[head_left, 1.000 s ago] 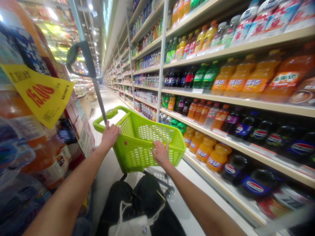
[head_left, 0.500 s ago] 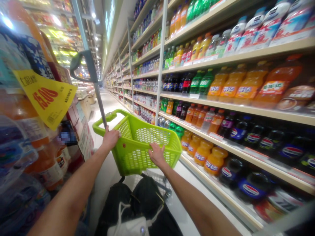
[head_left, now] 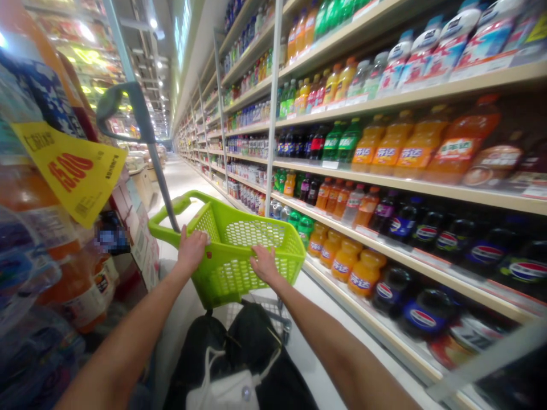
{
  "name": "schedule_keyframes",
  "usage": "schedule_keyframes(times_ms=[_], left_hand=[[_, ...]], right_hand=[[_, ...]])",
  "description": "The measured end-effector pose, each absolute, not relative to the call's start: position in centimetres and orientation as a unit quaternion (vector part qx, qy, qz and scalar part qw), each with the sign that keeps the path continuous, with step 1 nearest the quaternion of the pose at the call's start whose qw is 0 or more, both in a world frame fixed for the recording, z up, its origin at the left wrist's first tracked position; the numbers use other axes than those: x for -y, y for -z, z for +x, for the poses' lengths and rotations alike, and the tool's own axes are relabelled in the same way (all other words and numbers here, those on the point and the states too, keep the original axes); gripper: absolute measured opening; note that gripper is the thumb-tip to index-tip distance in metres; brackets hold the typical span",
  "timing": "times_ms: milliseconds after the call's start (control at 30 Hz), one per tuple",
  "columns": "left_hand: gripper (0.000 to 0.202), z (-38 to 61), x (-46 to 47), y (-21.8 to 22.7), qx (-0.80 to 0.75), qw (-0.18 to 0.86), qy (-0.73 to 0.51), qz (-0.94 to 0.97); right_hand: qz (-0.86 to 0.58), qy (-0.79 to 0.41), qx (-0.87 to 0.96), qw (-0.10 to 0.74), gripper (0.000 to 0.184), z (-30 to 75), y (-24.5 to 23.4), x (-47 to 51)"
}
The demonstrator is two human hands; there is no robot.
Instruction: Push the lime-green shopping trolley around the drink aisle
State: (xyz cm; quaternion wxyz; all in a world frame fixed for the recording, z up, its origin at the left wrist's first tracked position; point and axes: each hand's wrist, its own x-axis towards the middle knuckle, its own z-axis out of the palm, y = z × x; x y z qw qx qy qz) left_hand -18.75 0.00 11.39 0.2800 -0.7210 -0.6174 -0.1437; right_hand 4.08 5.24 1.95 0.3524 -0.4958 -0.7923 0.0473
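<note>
A bright green plastic shopping basket [head_left: 226, 279] with perforated sides is in front of my legs, and its inside walls look bare where visible. My left hand [head_left: 192, 250] is closed over its near rim at the left corner. Farther right along the same rim, my right hand [head_left: 264, 265] grips the edge, fingers bent over it. A grey pull handle [head_left: 145, 114] on a long metal stem rises from the basket's left end. Parts of the palms and some fingertips are hidden.
Drink shelves [head_left: 410, 182] line the right side, holding many soda bottles. Stacked bottles [head_left: 64, 267] with a yellow price sign [head_left: 72, 171] crowd the left. The aisle floor [head_left: 171, 171] runs ahead. A white device [head_left: 226, 393] with a cable rests on my lap.
The basket, its handle and both hands have shifted slightly left in view. The shelves have shifted left a little too. Both hands keep their hold on the rim.
</note>
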Motion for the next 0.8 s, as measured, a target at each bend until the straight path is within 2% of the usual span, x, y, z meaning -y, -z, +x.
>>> schedule_keyframes(times_ms=[267,467,800], left_hand=[[0.041,-16.3,-0.7,-9.0,0.57,0.242,0.143,-0.772],[0.036,-20.1,0.4,-10.9,0.624,0.269,0.181,-0.711],[0.036,-15.5,-0.6,-8.2,0.59,0.232,0.17,-0.754]], right_hand=[[-0.464,-0.036,0.814,0.348,0.042,4.0,-1.6,-5.3],[-0.467,-0.024,0.805,0.365,0.042,3.7,-1.2,-5.1],[-0.459,-0.019,0.813,0.359,0.043,3.8,-1.0,-4.8]])
